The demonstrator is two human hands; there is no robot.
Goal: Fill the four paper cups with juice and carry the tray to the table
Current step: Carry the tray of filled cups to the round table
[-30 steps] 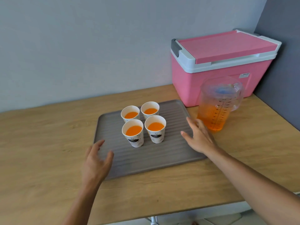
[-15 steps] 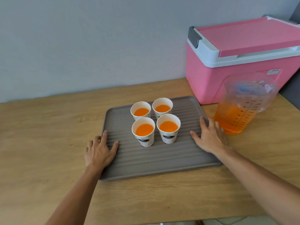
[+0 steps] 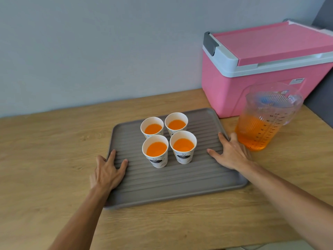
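Several white paper cups (image 3: 157, 160) stand in a tight square on the far half of a grey ribbed tray (image 3: 162, 183), each holding orange juice. The tray lies flat on a wooden counter (image 3: 45, 159). My left hand (image 3: 107, 173) straddles the tray's left rim, thumb on the ribbed surface and fingers over the edge. My right hand (image 3: 232, 153) straddles the right rim the same way, thumb resting inside the tray. A clear measuring pitcher (image 3: 261, 129), about half full of juice, stands just right of my right hand.
A pink cooler box (image 3: 252, 83) with a grey-white lid sits at the back right against the pale wall, close behind the pitcher and the tray's far right corner. A dark wall closes the right side. The counter's front edge runs along the bottom.
Both hands came down from hovering beside the tray and settled onto its left and right rims. My view shifted closer and leftward. The tray and cups stayed in place.
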